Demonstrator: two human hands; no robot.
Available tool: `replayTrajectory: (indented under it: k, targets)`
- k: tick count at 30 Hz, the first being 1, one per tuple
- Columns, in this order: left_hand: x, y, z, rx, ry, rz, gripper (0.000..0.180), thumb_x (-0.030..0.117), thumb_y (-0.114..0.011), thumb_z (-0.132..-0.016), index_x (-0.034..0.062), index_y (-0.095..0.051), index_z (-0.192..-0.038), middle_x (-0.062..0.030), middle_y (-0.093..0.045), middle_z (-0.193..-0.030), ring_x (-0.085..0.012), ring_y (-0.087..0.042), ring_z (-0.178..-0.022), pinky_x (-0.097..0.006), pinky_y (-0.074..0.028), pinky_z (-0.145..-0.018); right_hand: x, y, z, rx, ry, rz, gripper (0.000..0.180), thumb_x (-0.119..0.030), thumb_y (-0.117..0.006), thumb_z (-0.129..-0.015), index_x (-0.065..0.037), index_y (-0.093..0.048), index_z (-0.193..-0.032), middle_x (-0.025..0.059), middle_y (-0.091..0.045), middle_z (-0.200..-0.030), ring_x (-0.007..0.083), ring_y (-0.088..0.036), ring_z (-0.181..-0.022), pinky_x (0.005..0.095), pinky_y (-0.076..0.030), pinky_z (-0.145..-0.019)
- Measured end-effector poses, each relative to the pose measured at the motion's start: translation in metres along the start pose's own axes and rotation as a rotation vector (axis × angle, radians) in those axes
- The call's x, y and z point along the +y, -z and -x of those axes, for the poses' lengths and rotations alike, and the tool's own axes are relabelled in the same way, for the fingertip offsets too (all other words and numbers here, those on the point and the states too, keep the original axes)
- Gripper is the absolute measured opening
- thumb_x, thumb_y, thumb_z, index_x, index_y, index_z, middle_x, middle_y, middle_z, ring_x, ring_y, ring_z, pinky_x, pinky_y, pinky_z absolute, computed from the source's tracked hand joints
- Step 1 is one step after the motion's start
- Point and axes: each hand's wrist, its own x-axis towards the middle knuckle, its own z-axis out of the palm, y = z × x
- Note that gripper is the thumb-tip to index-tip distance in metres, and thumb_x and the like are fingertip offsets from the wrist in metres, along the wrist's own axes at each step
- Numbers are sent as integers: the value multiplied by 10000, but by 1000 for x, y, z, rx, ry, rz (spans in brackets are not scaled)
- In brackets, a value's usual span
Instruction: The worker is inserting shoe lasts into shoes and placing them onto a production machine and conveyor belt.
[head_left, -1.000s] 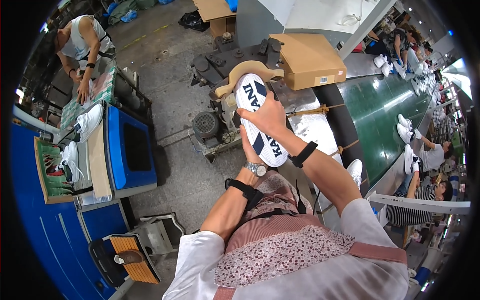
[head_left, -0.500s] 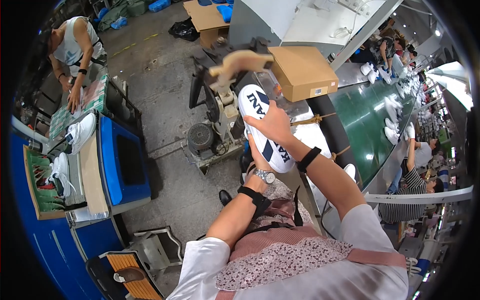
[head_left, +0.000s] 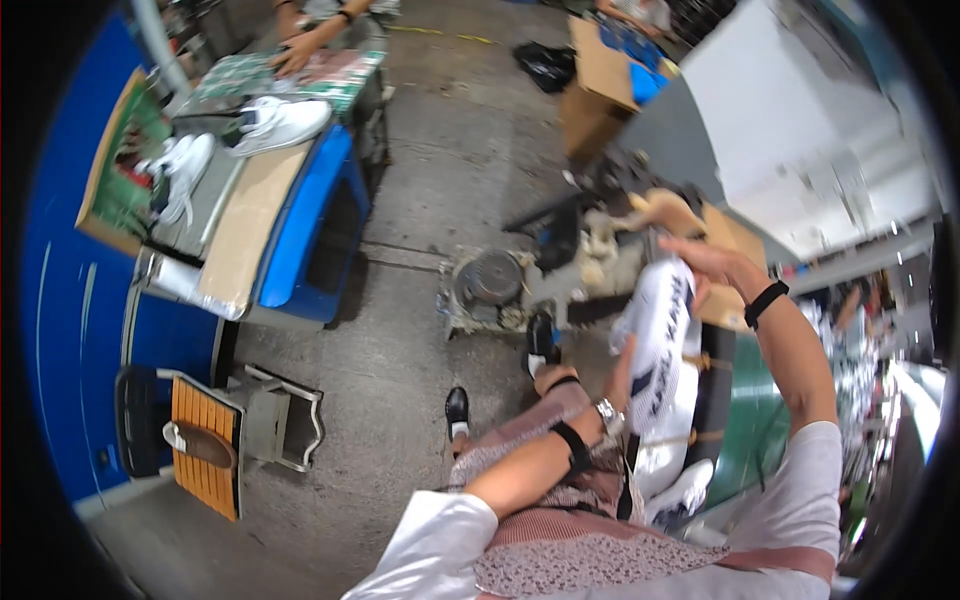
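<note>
A white sneaker (head_left: 660,345) is between my two hands, tilted, its white sole with dark lettering turned up toward me. My right hand (head_left: 705,262) grips its far end. My left hand (head_left: 620,380), below a wrist watch, is closed round its left side; part of those fingers is hidden by the sneaker. Just beyond the sneaker stands a machine (head_left: 595,245) with a tan curved piece (head_left: 668,210) on top, close to my right hand. Motion blurs the hands and the sneaker somewhat.
Another white sneaker (head_left: 685,495) lies by my right side, near a green conveyor belt (head_left: 750,400). A motor (head_left: 490,278) sits at the machine's foot. Left, a blue bench (head_left: 320,230) carries white sneakers (head_left: 285,122). A slatted seat (head_left: 205,475) stands lower left; a co-worker's hands (head_left: 300,45) are beyond.
My view has swung to the right, so the bench and machine sit differently in the picture. The sneaker stays in both hands; my right hand has shifted to its far end.
</note>
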Motion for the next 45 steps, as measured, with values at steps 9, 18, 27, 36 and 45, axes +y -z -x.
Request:
replayTrajectory:
  k: [9,18,27,36,45]
  targets:
    - [5,18,-3,-86,-54,-250,865,730,-513,-908,-52,-636,-1257,-120,-716,-1107,-156,-691,-924,-259,-527,-833,-78,-54,8,369,91,245,780,-159,-989,-508,-115,-624,-1196,47,-689,-964,207,-693,-957,291,-560,-806]
    - [20,-33,96,615,-679,-1302,677,604,-754,-744,-3,-729,-1042,-166,-750,-893,-271,-729,-763,-368,-568,-704,-75,-37,-33,266,149,377,629,-119,-858,-604,-99,-620,-1186,57,-687,-917,229,-692,-894,308,-553,-798]
    - [24,-16,95,555,-1065,-1381,583,531,-810,-695,-25,-741,-855,-236,-711,-788,-374,-714,-712,-419,-580,-720,-31,-15,-52,406,420,629,487,-78,-728,-700,-84,-617,-1175,67,-685,-869,251,-691,-832,326,-545,-791]
    - [29,-16,96,493,-978,-1419,555,478,-807,-721,-18,-733,-959,-235,-720,-833,-370,-718,-770,-414,-582,-756,-8,-6,-42,191,-24,269,317,-273,-454,-941,-47,-676,-951,82,-693,-813,195,-661,-734,338,-507,-675]
    - [52,25,136,90,-1287,-1523,603,469,-847,-705,22,-704,-1083,-188,-725,-799,-356,-715,-717,-435,-582,-680,27,-68,31,451,299,521,408,-303,-540,-953,72,-670,-1046,94,-712,-910,216,-661,-821,379,-508,-763]
